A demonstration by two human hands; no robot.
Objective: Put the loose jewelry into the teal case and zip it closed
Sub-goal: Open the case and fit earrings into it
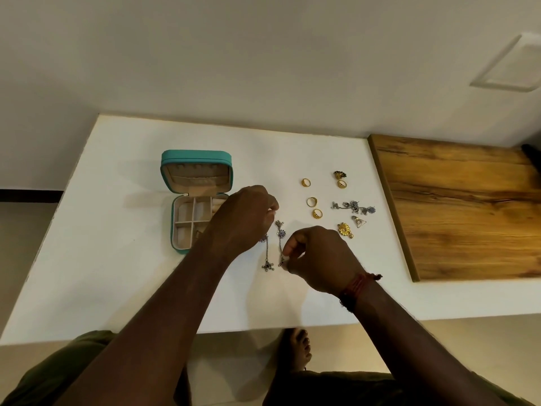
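The teal case [196, 159] lies open on the white table [123, 230], lid tipped back, beige compartments showing. Two long silver dangling earrings lie between my hands. My left hand [244, 216] hovers over the case's right edge, fingers curled, pinching the top of the left earring [267, 257]. My right hand [317, 257] pinches the lower end of the right earring [280, 232]. Right of them lie gold rings [312, 201], a silver chain piece [352, 207], a gold pendant [345, 229] and a clear triangular piece [359, 221].
A wooden board [462, 206] covers the table's right end. A wall runs behind the table. My bare foot [298, 351] shows below the near table edge. A red thread band [357, 287] circles my right wrist.
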